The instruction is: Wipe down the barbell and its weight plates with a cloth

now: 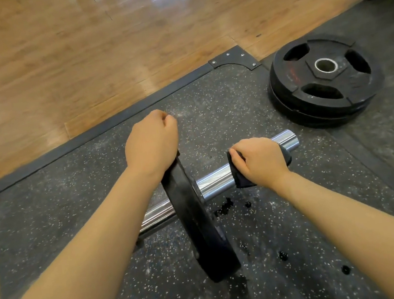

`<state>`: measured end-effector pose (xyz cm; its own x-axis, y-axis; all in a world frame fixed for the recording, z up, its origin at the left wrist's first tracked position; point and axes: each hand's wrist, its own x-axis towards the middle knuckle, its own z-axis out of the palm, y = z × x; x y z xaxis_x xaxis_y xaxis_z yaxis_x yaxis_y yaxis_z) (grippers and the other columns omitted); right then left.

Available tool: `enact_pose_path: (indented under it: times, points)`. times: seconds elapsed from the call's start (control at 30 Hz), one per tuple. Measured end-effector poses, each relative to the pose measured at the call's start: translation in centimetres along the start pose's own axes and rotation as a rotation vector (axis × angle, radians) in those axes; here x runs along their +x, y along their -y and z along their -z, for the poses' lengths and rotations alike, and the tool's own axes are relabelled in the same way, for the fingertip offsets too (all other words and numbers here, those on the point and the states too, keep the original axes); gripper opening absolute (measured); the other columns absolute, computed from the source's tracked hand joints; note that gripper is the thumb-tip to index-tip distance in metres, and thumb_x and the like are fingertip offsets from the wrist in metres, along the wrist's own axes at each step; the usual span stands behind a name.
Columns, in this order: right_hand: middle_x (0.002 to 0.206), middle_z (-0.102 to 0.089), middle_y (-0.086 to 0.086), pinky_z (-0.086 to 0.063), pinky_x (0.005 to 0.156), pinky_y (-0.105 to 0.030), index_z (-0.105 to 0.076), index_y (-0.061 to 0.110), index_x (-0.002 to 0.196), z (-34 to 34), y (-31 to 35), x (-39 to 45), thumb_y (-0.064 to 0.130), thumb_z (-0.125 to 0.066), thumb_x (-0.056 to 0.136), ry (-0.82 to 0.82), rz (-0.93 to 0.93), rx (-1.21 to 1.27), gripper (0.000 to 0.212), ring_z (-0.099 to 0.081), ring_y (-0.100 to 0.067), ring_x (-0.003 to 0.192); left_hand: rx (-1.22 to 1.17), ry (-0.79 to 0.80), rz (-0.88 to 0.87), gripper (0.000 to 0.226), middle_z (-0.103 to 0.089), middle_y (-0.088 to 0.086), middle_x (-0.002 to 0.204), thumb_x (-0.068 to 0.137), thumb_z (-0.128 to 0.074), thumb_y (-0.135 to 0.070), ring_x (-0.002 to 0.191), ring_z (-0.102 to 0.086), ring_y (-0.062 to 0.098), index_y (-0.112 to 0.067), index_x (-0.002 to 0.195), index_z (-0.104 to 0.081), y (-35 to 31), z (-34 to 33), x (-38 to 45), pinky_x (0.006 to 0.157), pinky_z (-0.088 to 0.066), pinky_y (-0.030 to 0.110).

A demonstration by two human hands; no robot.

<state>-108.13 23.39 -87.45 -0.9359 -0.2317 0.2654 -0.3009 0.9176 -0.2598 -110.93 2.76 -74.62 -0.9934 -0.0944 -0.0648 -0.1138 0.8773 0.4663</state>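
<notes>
Right hand (258, 159) half-hides cloth (242, 181) on barbell (216, 179).

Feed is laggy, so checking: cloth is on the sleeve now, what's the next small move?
Probably slide the right hand and cloth inward along the bare sleeve toward the plate, which the left hand steadies.

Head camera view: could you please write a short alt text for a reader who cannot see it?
A person's right hand wraps a dark cloth around the chrome barbell sleeve, while the left hand rests curled on top of the upright black weight plate loaded on the bar. Two more plates lie stacked flat on the speckled rubber mat, beside a wooden floor.
</notes>
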Motion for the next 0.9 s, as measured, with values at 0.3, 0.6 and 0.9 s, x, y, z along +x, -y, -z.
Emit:
enact_pose_path:
  times: [0.3,0.6,0.9]
  points:
    - [0.074,-0.062,0.003,-0.032,0.051,-0.031,-0.064,0.017,0.081,-0.2,3.5,0.4,0.037,-0.034,0.102,-0.031,-0.335,0.284,0.042,-0.056,-0.017,0.066,0.0,0.029,0.022,0.04,-0.063,-0.004,0.089,0.099,-0.032,-0.033,0.075,-0.052,0.016,-0.025,0.131,-0.055,0.0,-0.2,-0.7,0.058,-0.034,0.028]
    - [0.079,-0.061,0.008,-0.03,0.05,-0.021,-0.065,0.017,0.095,0.1,5.3,-0.5,0.035,-0.039,0.103,-0.076,-0.389,0.601,0.033,-0.054,-0.011,0.068,0.021,0.029,0.002,0.042,-0.064,-0.004,0.117,0.103,-0.031,-0.036,0.091,-0.048,0.012,-0.023,0.139,-0.048,-0.5,0.2,-3.3,0.075,-0.035,0.029]
    - [0.082,-0.061,0.013,-0.04,0.061,-0.011,-0.066,0.014,0.102,2.2,4.5,-4.3,0.032,-0.038,0.104,-0.131,-0.444,1.041,0.033,-0.055,0.003,0.075,-0.052,-0.154,0.003,0.04,-0.06,-0.011,0.127,0.103,-0.035,-0.039,0.119,-0.05,0.012,-0.027,0.137,-0.052,-1.1,-1.0,-8.7,0.083,-0.034,0.025]
